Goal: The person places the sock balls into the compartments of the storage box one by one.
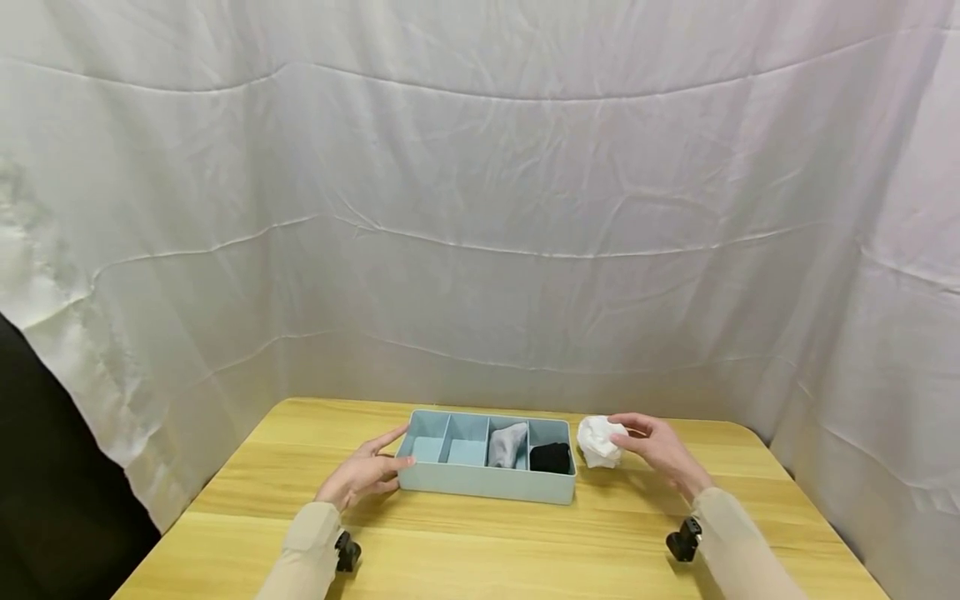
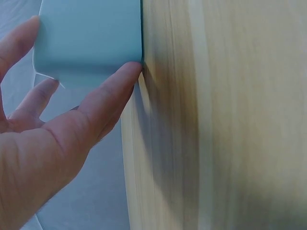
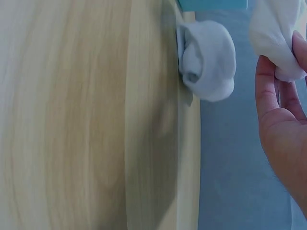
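Note:
A light blue box with compartments in a row lies on the table. My left hand is at its left end, thumb and fingers spread and touching the wall. A grey sock lies in the third compartment from the left, and a black one, likely also a sock, fills part of the rightmost. Just right of the box, my right hand pinches a white rolled sock between thumb and fingers. Below it, a second white rolled sock rests on the table; in the head view the two overlap.
The wooden table has rounded far corners. Pale curtains hang behind it and on both sides. Something black stands at the far left. A small black camera sits on each wrist.

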The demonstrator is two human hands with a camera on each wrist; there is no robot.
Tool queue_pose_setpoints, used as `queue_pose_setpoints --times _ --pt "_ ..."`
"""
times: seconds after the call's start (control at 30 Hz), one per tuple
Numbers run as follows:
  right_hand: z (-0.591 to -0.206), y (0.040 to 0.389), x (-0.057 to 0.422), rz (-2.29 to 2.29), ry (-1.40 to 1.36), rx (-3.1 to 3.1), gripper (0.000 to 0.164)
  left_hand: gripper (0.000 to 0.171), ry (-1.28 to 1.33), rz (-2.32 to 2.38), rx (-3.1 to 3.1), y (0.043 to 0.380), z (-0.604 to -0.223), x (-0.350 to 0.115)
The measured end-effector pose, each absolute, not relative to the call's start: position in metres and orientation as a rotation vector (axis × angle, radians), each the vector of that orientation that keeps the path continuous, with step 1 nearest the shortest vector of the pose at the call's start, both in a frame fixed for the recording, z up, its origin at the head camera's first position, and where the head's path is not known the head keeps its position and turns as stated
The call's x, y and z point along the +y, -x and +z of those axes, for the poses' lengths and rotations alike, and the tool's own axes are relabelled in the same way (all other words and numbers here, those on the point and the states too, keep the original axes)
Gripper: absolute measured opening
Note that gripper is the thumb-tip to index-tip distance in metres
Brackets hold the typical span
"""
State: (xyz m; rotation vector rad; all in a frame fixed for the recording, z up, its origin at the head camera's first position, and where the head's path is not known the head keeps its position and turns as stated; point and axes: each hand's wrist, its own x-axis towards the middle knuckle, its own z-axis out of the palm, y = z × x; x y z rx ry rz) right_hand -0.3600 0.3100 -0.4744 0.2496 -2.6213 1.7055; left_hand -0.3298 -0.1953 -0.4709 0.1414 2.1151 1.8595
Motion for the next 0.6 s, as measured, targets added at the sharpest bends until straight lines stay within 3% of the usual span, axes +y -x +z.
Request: queue_pose_setpoints --times 0.6 --pt "-0.471 0.366 0.246 1.889 -0.299 -2.461 0.043 0.079 -0.103 1.870 2.127 0.327 -0.471 -0.199"
